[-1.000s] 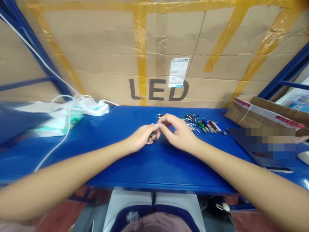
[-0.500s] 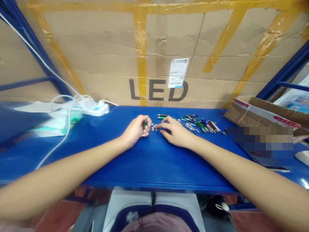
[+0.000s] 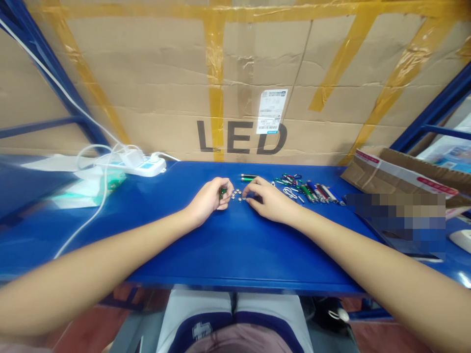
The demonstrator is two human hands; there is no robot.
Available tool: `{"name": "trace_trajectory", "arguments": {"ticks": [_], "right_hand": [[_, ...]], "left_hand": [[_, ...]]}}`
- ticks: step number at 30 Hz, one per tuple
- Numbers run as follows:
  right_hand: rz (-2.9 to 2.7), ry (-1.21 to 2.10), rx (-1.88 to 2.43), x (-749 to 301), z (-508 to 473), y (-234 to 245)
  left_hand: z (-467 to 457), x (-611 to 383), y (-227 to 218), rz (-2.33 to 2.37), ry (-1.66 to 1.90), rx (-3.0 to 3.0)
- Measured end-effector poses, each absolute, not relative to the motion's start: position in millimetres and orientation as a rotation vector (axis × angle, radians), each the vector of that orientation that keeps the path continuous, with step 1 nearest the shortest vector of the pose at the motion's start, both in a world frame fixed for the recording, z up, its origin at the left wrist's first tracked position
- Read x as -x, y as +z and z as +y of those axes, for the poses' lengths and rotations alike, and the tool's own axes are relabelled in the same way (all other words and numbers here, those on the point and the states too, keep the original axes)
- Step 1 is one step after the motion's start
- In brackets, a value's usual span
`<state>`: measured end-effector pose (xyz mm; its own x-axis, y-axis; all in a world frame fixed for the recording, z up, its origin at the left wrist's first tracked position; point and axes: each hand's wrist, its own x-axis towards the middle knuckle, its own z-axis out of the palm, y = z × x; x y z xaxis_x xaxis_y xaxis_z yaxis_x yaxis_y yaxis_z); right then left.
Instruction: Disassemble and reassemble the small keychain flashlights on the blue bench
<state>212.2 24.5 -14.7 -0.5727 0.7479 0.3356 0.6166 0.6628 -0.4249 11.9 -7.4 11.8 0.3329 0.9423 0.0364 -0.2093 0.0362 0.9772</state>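
Note:
My left hand is closed around a short green metal tube, which looks like the body of a mini flashlight; its lower part is hidden by the fingers. Just right of it, several small silver button cells lie loose on the blue table. My right hand rests at their right side, thumb and index finger pinched together on what looks like one of the cells, mostly covered by the fingertips. Behind the right hand lies a green and black mini flashlight tube.
Right of my right hand lie a row of coloured mini flashlights, carabiner clips and a white cord. An open cardboard box stands at the right, a white power strip at the left. A large carton walls the back.
My right hand's fingers have drawn back slightly to the right and closed into a pinch. The button cells lie a little more spread out. My left hand has barely moved, still holding the green tube.

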Motion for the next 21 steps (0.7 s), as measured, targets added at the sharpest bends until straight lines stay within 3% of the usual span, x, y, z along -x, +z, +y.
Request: {"name": "trace_trajectory", "arguments": {"ticks": [16,21], "right_hand": [[-2.271,0.382,1.032,-213,24,-6],[-2.008,0.628,0.811,-207,13,8]], "left_hand": [[-5,-9,5,0.815,0.994,-1.294],[-4,-10,1,0.833,0.942,-1.368]]}}
